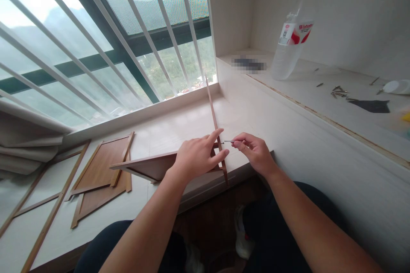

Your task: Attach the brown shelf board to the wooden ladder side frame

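Note:
A brown wooden panel [160, 165] stands on edge on the white ledge, its right end meeting a long thin wooden strip [214, 113]. My left hand [197, 153] is over the panel's right end, gripping it. Its thumb and index finger reach past the strip, one on each side of the joint; its other fingers are mostly hidden. Between the thumb and fingers of my right hand [251, 149] is a thin metal rod [228, 141], perhaps a hex key. The rod points left at the strip, with a small dark screw-like piece [223, 143] at its tip.
Two loose panels [102, 160] overlap on the ledge at left, beside a wooden frame [54, 200]. On the right-hand shelf stand a water bottle [290, 38], several screws [338, 91], a black scrap [370, 106] and a white container [397, 87]. Window bars [128, 4] rise behind.

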The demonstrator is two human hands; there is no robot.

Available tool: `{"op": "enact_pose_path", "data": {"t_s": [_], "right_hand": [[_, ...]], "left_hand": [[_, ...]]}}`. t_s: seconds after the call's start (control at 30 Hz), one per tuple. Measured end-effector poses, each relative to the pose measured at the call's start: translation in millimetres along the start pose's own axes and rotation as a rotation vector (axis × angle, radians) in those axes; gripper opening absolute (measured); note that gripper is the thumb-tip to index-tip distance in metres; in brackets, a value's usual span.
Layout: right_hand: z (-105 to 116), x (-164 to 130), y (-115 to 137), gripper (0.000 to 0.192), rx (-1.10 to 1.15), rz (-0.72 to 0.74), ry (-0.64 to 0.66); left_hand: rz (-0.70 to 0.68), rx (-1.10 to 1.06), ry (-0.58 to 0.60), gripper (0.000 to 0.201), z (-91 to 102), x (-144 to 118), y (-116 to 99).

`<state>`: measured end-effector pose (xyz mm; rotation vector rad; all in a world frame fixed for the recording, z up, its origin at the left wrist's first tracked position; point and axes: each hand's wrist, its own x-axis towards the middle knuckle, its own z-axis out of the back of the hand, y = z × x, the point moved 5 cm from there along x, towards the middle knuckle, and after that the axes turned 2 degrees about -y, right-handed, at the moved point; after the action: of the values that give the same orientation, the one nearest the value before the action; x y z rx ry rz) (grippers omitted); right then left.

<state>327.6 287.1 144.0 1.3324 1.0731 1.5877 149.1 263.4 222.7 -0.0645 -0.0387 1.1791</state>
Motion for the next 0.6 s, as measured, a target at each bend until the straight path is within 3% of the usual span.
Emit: {"op": "enact_pose_path", "data": {"t_s": [0.6], "right_hand": [[3.0,-1.9,13.8,0.012,-0.145,0.179,0.039]], "left_hand": [[0.010,0.001,-0.005,0.068,-0.3,-0.4,0.6]]}}
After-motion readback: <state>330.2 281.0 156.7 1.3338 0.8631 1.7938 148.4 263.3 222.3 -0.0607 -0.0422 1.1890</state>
